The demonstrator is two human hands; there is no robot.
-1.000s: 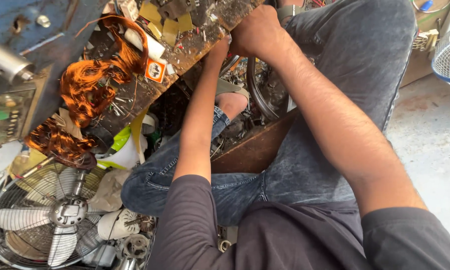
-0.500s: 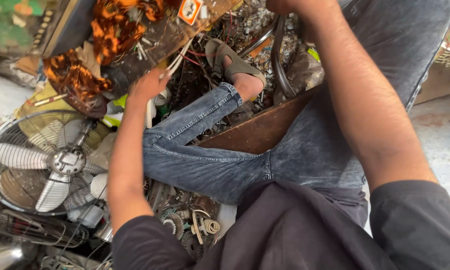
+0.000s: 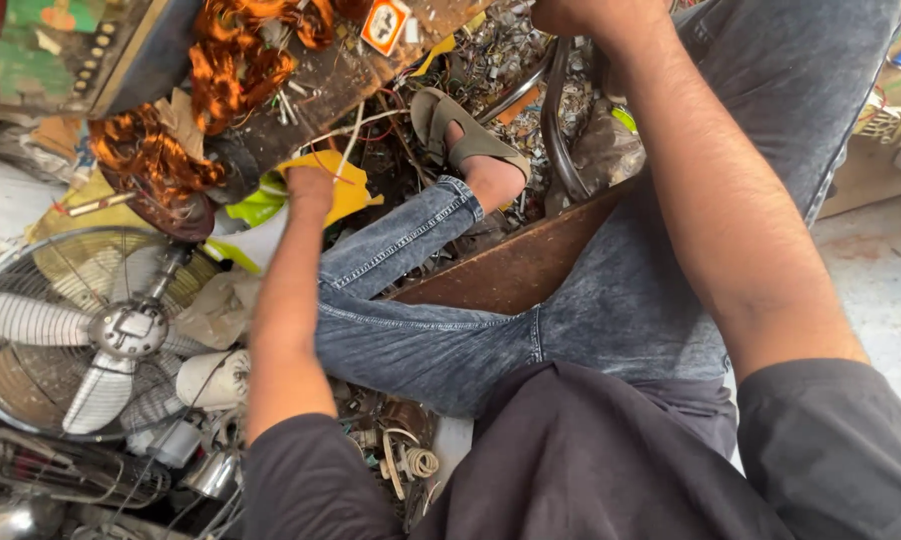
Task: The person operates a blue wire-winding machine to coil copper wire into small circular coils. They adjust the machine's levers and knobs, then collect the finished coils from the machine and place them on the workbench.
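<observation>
Both hands are down in the scrap: left hand (image 3: 308, 188) reaches w/ fingers curled into a crumpled yellow plastic sheet (image 3: 355, 190) beside thin white and red wires (image 3: 355, 130), though whether it actually grips anything I can't tell; right hand (image 3: 580, 15) is at the top edge, mostly cut off, closed on something unseen near a dark curved metal ring (image 3: 555, 120). Risks, as I judge: bare fingers among the heap of small metal scrap bits (image 3: 490, 50) could get cut; a tug on wires may drag the copper-wound motor coils (image 3: 145, 155) off the worn wooden board (image 3: 330, 80) onto the sandalled foot (image 3: 470, 150). The round caged fan (image 3: 80, 330) lies near the left elbow, easy to knock.
</observation>
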